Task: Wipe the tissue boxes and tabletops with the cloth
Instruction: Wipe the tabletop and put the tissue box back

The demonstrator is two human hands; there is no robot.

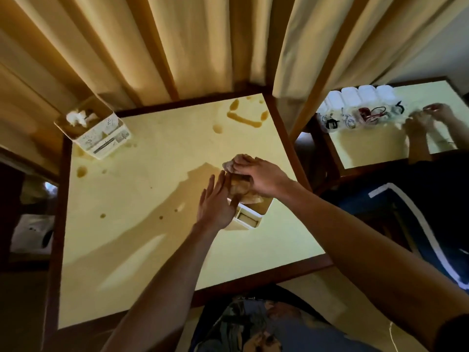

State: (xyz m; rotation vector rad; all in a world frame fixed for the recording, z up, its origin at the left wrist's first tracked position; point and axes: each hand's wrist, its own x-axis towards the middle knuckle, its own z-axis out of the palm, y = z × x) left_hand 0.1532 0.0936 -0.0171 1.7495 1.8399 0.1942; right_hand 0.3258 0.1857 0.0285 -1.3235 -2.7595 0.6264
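Note:
A white tissue box (250, 217) stands near the middle right of the yellow tabletop (142, 204). My right hand (261, 175) grips a crumpled tan cloth (239, 186) and holds it down on the box's top. My left hand (215, 201) lies flat against the box's left side with straight fingers. A second patterned tissue box (97, 132), with a tissue sticking out, sits at the table's far left corner. Brown spill marks (247, 115) lie at the far side, and smaller drops (81, 171) dot the left part.
Tan curtains (177, 47) hang behind the table. A dark wooden rim (264, 274) frames the tabletop. To the right stands another yellow table (368, 146) with white containers (360, 96), cables and another person's hands (429, 118). Dark furniture sits on the left.

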